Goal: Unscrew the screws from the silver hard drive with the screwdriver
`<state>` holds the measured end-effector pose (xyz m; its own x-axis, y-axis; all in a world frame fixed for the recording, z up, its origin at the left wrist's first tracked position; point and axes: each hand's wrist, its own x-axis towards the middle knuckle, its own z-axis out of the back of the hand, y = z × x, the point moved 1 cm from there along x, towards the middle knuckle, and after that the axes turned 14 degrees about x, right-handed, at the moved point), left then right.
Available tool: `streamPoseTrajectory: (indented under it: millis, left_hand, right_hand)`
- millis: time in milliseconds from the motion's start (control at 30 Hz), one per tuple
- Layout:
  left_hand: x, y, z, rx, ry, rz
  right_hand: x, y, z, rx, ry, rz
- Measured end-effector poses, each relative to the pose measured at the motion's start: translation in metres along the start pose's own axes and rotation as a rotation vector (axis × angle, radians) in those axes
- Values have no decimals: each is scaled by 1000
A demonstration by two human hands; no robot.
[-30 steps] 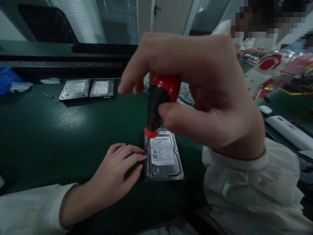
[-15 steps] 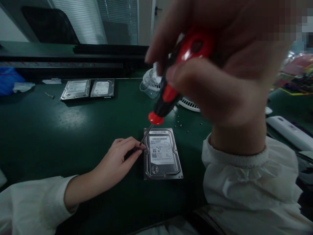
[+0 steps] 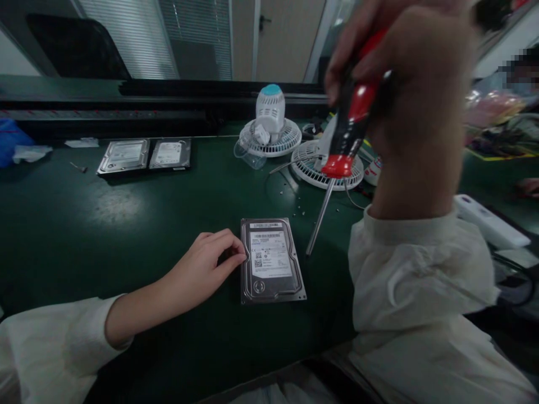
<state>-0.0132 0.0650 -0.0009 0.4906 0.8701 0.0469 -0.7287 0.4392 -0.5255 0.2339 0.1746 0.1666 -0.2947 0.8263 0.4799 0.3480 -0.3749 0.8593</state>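
A silver hard drive [image 3: 273, 258] with a white label lies flat on the green table [image 3: 185, 207]. At its left edge is my left hand [image 3: 217, 255], thumb and fingertips pinched together; whatever is between them is too small to make out. My right hand [image 3: 404, 67] is wrapped round the handle of a red and black screwdriver [image 3: 347, 132], raised above the table. The screwdriver's shaft points down, its tip just to the right of the drive and apart from it in the picture.
Two other hard drives [image 3: 126, 154] lie at the back left. White round fan parts [image 3: 273, 137] stand behind the drive, with several small screws [image 3: 298, 206] in front of them. A white power strip [image 3: 490, 221] lies at the right. Part of another person's hand [image 3: 529, 187] shows at the far right.
My right hand has moved up and to the right with the screwdriver, whose tip has left the drive's left edge near my left fingers. The whole view has shifted slightly.
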Motion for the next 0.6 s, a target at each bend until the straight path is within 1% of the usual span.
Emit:
streamPoseTrajectory:
  millis: [33, 67, 133, 200, 267, 300, 333, 400, 533, 600]
  left_hand:
    - [1, 0, 1, 7, 12, -2]
    - [3, -1, 1, 17, 22, -7]
    - [5, -1, 1, 41, 31, -24]
    - [6, -1, 1, 69, 37, -40]
    - [6, -1, 1, 106, 41, -53]
    - [6, -1, 2, 135, 44, -65]
    - [7, -2, 3, 178, 45, -86]
    - [8, -5, 5, 327, 32, -166]
    - [12, -16, 12, 764, -47, -379]
    - [14, -22, 14, 899, -57, -444]
  right_hand:
    - [5, -11, -2, -42, 48, 111]
    - [10, -26, -4, -28, 105, 96]
    - [19, -60, -3, 38, 157, -47]
    - [25, -90, 0, 22, 191, -121]
    - [28, -112, 4, 6, 249, -184]
    - [29, -117, 4, 1, 268, -205]
    - [29, -120, 4, 0, 299, -226]
    - [28, -118, 3, 8, 319, -238]
    - [23, -100, -3, 38, 263, -210]
    - [21, -95, -4, 51, 261, -206]
